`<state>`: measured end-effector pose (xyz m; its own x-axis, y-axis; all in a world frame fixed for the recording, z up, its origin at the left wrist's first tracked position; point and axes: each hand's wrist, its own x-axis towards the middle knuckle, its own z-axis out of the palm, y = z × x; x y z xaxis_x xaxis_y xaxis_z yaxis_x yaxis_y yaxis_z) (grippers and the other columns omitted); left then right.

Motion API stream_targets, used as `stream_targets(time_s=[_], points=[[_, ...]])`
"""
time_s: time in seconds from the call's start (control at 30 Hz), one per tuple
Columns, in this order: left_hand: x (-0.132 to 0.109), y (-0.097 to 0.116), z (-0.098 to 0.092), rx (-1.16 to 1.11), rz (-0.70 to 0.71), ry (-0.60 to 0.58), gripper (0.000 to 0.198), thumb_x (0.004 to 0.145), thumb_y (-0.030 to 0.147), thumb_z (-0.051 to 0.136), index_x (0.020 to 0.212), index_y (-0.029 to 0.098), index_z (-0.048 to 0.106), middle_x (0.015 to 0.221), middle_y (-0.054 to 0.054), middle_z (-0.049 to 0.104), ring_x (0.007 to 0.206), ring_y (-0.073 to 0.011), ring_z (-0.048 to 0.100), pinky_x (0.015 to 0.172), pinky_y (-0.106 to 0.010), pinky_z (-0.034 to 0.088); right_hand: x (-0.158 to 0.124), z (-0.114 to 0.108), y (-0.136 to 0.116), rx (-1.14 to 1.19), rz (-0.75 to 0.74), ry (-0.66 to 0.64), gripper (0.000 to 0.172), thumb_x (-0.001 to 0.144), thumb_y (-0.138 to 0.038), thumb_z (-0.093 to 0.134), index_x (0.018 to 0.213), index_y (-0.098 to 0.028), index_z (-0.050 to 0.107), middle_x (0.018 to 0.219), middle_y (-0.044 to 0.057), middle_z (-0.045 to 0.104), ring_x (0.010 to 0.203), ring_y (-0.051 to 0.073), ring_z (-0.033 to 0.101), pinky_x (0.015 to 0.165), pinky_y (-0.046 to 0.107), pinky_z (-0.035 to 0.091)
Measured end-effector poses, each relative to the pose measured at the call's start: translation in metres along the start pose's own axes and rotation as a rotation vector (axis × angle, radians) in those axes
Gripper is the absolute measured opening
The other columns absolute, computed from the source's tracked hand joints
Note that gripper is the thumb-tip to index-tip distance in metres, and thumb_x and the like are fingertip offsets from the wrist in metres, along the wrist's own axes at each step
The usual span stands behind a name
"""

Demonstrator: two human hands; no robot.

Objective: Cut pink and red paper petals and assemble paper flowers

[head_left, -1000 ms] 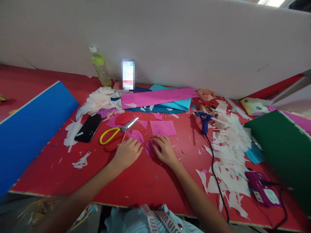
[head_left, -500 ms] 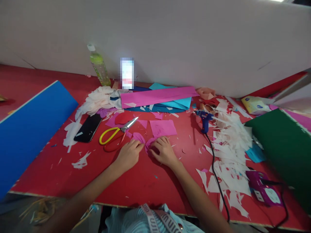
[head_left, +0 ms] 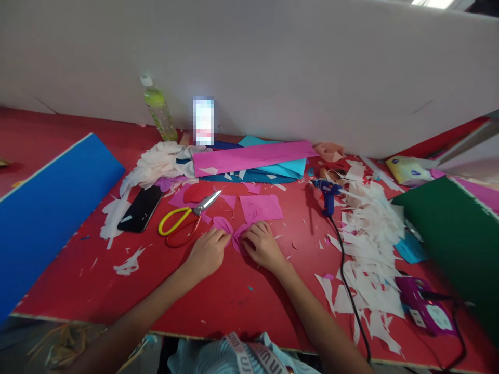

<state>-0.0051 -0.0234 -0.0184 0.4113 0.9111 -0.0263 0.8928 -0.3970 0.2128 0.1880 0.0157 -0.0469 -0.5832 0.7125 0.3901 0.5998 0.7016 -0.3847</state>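
Flatter a second ago, the pink paper [head_left: 237,242] now puckers between your left hand [head_left: 207,250] and right hand [head_left: 264,246], both pinching it, right of the scissors [head_left: 198,210]. It looks light, soft and easily torn, best held by its edges.

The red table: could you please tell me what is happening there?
A person's left hand and right hand, close together, pinch pink paper at the red table. Whether it is one piece is hard to tell. Scissors lie near the left hand; a blue glue gun rests farther right, next to white scraps.
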Motion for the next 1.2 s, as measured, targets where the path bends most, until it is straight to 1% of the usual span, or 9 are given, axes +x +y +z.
stream_targets(time_s=[0.1, 0.3, 0.47, 0.63, 0.9, 1.2], points=[[0.0001, -0.0001, 0.0006, -0.003, -0.008, 0.013, 0.039, 0.079, 0.004, 0.038, 0.110, 0.014, 0.059, 0.104, -0.010, 0.060, 0.098, -0.0225, 0.052, 0.085, -0.036, 0.046, 0.0000, -0.0003, 0.0001, 0.007, -0.008, 0.005, 0.008, 0.083, -0.016, 0.053, 0.080, -0.018, 0.060, 0.079, 0.004, 0.061, 0.080, 0.019, 0.046, 0.083, 0.035, 0.035], [-0.0005, -0.0017, 0.0033, -0.010, 0.006, 0.056, 0.047, 0.078, 0.002, 0.037, 0.120, 0.012, 0.054, 0.107, -0.011, 0.062, 0.102, -0.0226, 0.053, 0.087, -0.036, 0.045, -0.0005, -0.0010, 0.0001, 0.025, -0.014, 0.004, 0.010, 0.084, -0.015, 0.052, 0.083, -0.019, 0.061, 0.081, 0.005, 0.062, 0.081, 0.019, 0.045, 0.083, 0.036, 0.034], [-0.0014, -0.0021, 0.0041, -0.007, 0.014, 0.064, 0.047, 0.077, 0.002, 0.038, 0.119, 0.014, 0.055, 0.105, -0.010, 0.062, 0.098, -0.0225, 0.054, 0.085, -0.036, 0.046, -0.0004, -0.0013, 0.0002, 0.028, -0.026, 0.011, 0.009, 0.083, -0.014, 0.053, 0.082, -0.018, 0.060, 0.082, 0.005, 0.062, 0.081, 0.019, 0.045, 0.082, 0.035, 0.034], [-0.0021, -0.0032, 0.0056, 0.010, 0.044, 0.073, 0.046, 0.078, 0.002, 0.038, 0.117, 0.016, 0.057, 0.101, -0.009, 0.062, 0.096, -0.0214, 0.053, 0.083, -0.035, 0.047, 0.0002, 0.0001, 0.0013, 0.011, -0.011, -0.010, 0.009, 0.084, -0.015, 0.053, 0.083, -0.018, 0.060, 0.081, 0.005, 0.061, 0.081, 0.019, 0.045, 0.082, 0.035, 0.034], [-0.0015, -0.0029, 0.0044, 0.039, 0.060, 0.058, 0.045, 0.078, 0.002, 0.038, 0.117, 0.015, 0.058, 0.099, -0.009, 0.061, 0.094, -0.0213, 0.053, 0.080, -0.034, 0.048, 0.0002, 0.0012, 0.0016, -0.022, -0.038, -0.004, 0.012, 0.086, -0.015, 0.049, 0.081, -0.018, 0.060, 0.081, 0.005, 0.061, 0.081, 0.019, 0.045, 0.085, 0.037, 0.034], [-0.0019, 0.0008, -0.0009, 0.063, 0.051, 0.011, 0.044, 0.079, 0.003, 0.038, 0.116, 0.015, 0.058, 0.100, -0.010, 0.060, 0.095, -0.0219, 0.053, 0.079, -0.035, 0.047, -0.0008, 0.0014, 0.0019, -0.007, 0.003, -0.022, 0.012, 0.086, -0.015, 0.049, 0.085, -0.019, 0.061, 0.083, 0.005, 0.061, 0.084, 0.020, 0.046, 0.090, 0.039, 0.033]])
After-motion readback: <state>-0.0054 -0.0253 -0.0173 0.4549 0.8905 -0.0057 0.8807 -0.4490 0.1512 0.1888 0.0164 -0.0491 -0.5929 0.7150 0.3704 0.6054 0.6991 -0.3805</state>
